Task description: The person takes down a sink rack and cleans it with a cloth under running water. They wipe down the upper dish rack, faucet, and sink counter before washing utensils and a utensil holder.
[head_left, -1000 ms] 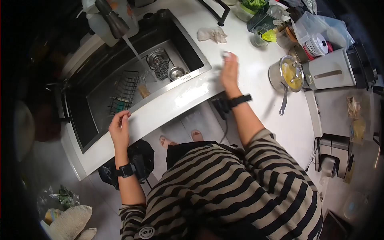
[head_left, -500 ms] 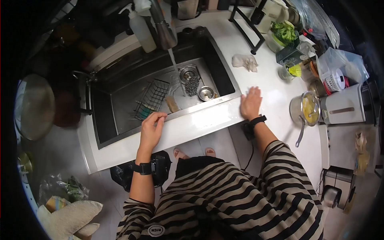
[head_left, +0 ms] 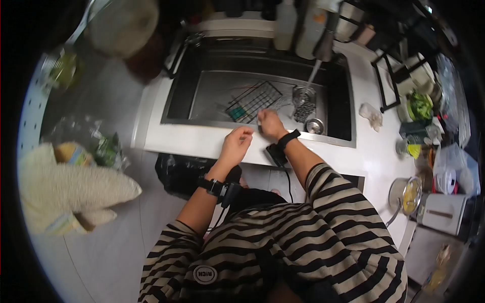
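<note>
My left hand hovers by the white front edge of the sink, its fingers loosely bent, the thumb apart and nothing in it. My right hand reaches over the front rim of the sink, its fingers curled in; whatever they hold is hidden. Just beyond it, a black wire rack lies on the sink floor, with a green scouring pad at its near left end. Water runs from the faucet towards a chainmail scrubber. A round metal strainer sits near the front right corner.
On the right counter are a crumpled white cloth or tissue, a black frame stand, leafy greens and a lidded pot. A black bag hangs below the counter. A cream fleecy cloth is at the left.
My right hand has left the counter at the right and moved left over the sink's front rim. My view has swung left. The tan brush or sponge beside the rack is now out of sight.
</note>
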The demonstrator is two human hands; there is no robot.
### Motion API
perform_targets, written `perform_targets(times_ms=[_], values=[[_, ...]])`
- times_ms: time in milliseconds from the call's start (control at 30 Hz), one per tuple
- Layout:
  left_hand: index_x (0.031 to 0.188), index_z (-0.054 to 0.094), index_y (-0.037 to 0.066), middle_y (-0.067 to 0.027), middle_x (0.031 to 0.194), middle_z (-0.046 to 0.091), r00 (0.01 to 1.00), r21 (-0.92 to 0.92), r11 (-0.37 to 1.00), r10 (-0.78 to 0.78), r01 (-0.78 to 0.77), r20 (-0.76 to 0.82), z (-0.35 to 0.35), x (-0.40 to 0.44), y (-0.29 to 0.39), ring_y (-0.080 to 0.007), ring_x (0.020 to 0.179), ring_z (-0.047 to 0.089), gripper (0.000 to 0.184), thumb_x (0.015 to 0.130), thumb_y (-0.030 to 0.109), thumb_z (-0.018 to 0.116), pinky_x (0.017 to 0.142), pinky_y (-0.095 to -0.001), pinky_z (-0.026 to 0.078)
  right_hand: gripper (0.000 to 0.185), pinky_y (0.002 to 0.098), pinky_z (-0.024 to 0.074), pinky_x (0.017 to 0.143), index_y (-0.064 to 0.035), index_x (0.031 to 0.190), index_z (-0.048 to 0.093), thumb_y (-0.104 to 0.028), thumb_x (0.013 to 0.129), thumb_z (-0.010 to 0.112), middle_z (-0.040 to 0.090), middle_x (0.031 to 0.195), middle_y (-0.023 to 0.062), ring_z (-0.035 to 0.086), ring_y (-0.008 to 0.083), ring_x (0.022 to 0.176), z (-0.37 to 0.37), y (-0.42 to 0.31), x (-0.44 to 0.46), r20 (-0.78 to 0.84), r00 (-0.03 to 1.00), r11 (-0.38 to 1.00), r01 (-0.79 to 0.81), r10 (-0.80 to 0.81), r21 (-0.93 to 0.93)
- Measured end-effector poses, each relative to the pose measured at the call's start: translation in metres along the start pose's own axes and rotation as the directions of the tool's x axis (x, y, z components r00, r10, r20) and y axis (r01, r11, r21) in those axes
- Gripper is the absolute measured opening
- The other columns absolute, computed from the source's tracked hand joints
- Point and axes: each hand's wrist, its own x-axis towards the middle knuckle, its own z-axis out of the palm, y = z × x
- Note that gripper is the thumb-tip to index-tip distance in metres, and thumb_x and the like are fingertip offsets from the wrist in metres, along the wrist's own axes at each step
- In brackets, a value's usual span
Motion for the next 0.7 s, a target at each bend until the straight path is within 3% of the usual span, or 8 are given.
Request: perform_targets(times_ms=[100, 167, 233, 333, 500, 567, 633, 700], values=[[0.127, 0.038, 0.005, -0.0118, 0.122, 0.046, 0.948, -0.402, 0.893, -0.282, 0.202, -0.151, -0.005, -0.009, 0.006, -0.0194, 0.105, 0.051, 0.044, 0.088, 0.018, 0.054, 0.082, -0.0328, 0.046, 0.037, 0.0296, 0.0418, 0.068, -0.0058, 0.1, 0.053, -0.041, 0.092, 0.042, 0.057, 0.088, 0.0044, 0.052, 0.0126, 0.081, 0.02, -0.041, 0.004, 0.041, 0.998, 0.58, -0.062, 0.048, 0.812], [0.136, 0.023, 0.011, -0.0119, 0.13, 0.036, 0.895, -0.725, 0.648, -0.435, 0.234, -0.101, -0.02, -0.013, 0.015, -0.023, 0.109, 0.047, 0.057, 0.09, 0.03, 0.052, 0.084, -0.0373, 0.045, 0.053, 0.0301, 0.0406, 0.076, -0.0038, 0.113, 0.05, -0.05, 0.092, 0.033, 0.055, 0.106, 0.0069, 0.05, 0.0158, 0.094, 0.026, -0.081, -0.021, 0.242, 0.97, 0.524, -0.214, 0.015, 0.825], [0.124, 0.037, 0.008, -0.0088, 0.111, 0.049, 0.931, -0.852, 0.517, -0.343, 0.081, -0.12, -0.033, -0.02, 0.016, -0.0185, 0.099, 0.052, 0.04, 0.092, 0.028, 0.049, 0.081, -0.0361, 0.046, 0.062, 0.0283, 0.0401, 0.084, 0.0003, 0.12, 0.047, -0.052, 0.093, 0.026, 0.053, 0.112, 0.0108, 0.05, 0.0184, 0.098, 0.005, -0.145, -0.078, 0.464, 0.886, 0.496, -0.399, -0.009, 0.771], [0.116, 0.045, 0.006, -0.0071, 0.1, 0.053, 0.877, -0.808, 0.586, -0.415, 0.053, -0.244, -0.05, -0.044, -0.004, -0.0159, 0.087, 0.055, 0.026, 0.092, 0.015, 0.047, 0.073, -0.0284, 0.048, 0.064, 0.0276, 0.0387, 0.09, -0.0009, 0.13, 0.038, -0.051, 0.092, 0.034, 0.049, 0.121, 0.0109, 0.048, 0.0174, 0.107, 0.024, -0.134, -0.095, 0.419, 0.831, 0.709, -0.044, -0.365, 0.704], [0.129, 0.037, 0.007, -0.0154, 0.116, 0.051, 0.71, -0.669, 0.738, -0.518, 0.089, -0.477, -0.074, -0.123, -0.045, -0.0231, 0.103, 0.053, 0.04, 0.091, 0.015, 0.048, 0.08, -0.0332, 0.048, 0.034, 0.0271, 0.0462, 0.075, -0.0061, 0.109, 0.056, -0.034, 0.089, 0.052, 0.059, 0.102, 0.0034, 0.058, 0.0124, 0.088, -0.035, -0.094, -0.101, 0.348, 0.897, 0.71, -0.058, -0.271, 0.702], [0.136, 0.027, 0.008, -0.0184, 0.121, 0.046, 0.737, -0.198, 0.957, -0.29, 0.213, -0.61, -0.084, -0.142, -0.111, -0.0365, 0.111, 0.046, 0.061, 0.086, 0.023, 0.057, 0.093, -0.0463, 0.039, 0.029, 0.0285, 0.0475, 0.075, -0.0052, 0.104, 0.056, -0.029, 0.089, 0.053, 0.06, 0.102, 0.0064, 0.059, 0.0148, 0.087, -0.073, -0.063, -0.089, 0.29, 0.949, 0.602, -0.163, -0.119, 0.781], [0.14, 0.015, 0.005, -0.0307, 0.132, 0.027, 0.633, 0.237, 0.7, -0.381, 0.674, -0.674, -0.072, -0.144, -0.076, -0.0417, 0.127, 0.022, 0.087, 0.075, 0.035, 0.067, 0.103, -0.0404, 0.025, 0.023, 0.028, 0.0491, 0.075, 0.0013, 0.103, 0.053, -0.016, 0.09, 0.045, 0.06, 0.098, 0.0102, 0.059, 0.0158, 0.084, -0.105, -0.024, -0.066, 0.187, 0.981, 0.481, -0.137, -0.057, 0.866], [0.14, 0.014, 0.006, -0.0316, 0.132, 0.024, 0.741, 0.338, 0.858, -0.071, 0.388, -0.668, -0.067, -0.135, -0.066, -0.0421, 0.124, 0.024, 0.089, 0.074, 0.033, 0.069, 0.102, -0.0412, 0.024, 0.021, 0.0288, 0.0499, 0.077, 0.0047, 0.102, 0.05, -0.009, 0.09, 0.039, 0.058, 0.098, 0.0142, 0.058, 0.0199, 0.089, -0.137, 0.001, -0.04, 0.14, 0.978, 0.293, -0.18, 0.153, 0.939]])
